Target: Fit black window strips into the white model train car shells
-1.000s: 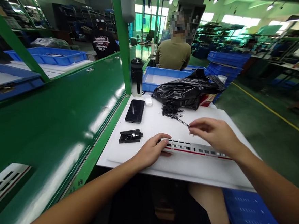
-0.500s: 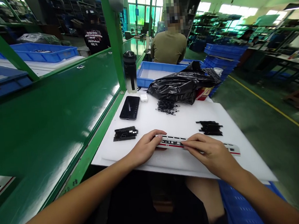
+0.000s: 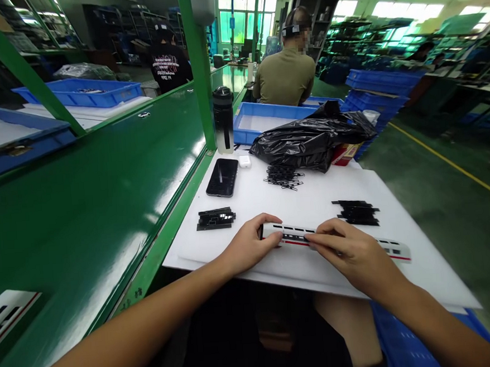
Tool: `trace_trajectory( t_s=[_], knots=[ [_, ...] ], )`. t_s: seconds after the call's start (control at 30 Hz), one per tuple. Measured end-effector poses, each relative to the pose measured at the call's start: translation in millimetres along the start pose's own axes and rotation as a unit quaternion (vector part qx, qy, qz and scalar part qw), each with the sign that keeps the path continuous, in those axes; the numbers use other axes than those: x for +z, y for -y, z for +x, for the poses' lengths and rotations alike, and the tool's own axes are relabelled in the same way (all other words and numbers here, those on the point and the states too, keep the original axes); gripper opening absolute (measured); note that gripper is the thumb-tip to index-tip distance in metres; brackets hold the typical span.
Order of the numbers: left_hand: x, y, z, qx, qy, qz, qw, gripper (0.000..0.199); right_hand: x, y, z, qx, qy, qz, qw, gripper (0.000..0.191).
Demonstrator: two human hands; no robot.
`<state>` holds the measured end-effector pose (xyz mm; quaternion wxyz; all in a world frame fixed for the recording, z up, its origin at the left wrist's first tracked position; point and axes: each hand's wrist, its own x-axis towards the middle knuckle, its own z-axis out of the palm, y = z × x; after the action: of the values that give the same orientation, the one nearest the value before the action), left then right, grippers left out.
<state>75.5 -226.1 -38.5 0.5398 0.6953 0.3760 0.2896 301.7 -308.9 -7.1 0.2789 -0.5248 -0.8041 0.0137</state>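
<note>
My left hand (image 3: 255,241) is closed round the left end of a white toy train car body (image 3: 294,228) with a red stripe, its thumb on the near side. Dark window openings run along its top. Along its side lies a black window strip (image 3: 294,238). The fingers of my right hand (image 3: 350,249) are pinched together at the strip's right end; the exact grip is partly hidden. Behind that hand, another white train body (image 3: 395,249) with a red stripe shows on the white foam board (image 3: 271,204).
Black strips lie in two piles, one left (image 3: 216,218) and one right (image 3: 358,213). Farther back are a heap of small black frames (image 3: 283,177), a phone (image 3: 222,178), a white earphone case (image 3: 244,161), a bottle (image 3: 224,120) and a black plastic bag (image 3: 309,140). A green conveyor (image 3: 114,176) runs along the left.
The black strip now sits more evenly along the train body's side, and the body has turned slightly in my hands. My left thumb has shifted along it. The whole view has swung a little left.
</note>
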Motion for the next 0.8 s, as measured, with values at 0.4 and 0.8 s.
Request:
trace_trajectory(
  t_s=[0.4, 0.8],
  knots=[
    [6.2, -2, -6, 0.027, -0.028, 0.01, 0.999, 0.027, -2, -3, 10, 0.074, 0.067, -0.026, 0.995, 0.029],
    [9.0, -7, -13, 0.046, -0.015, 0.043, 0.998, 0.025, -1, -4, -1, 0.039, 0.087, -0.032, 0.995, 0.033]
  ],
)
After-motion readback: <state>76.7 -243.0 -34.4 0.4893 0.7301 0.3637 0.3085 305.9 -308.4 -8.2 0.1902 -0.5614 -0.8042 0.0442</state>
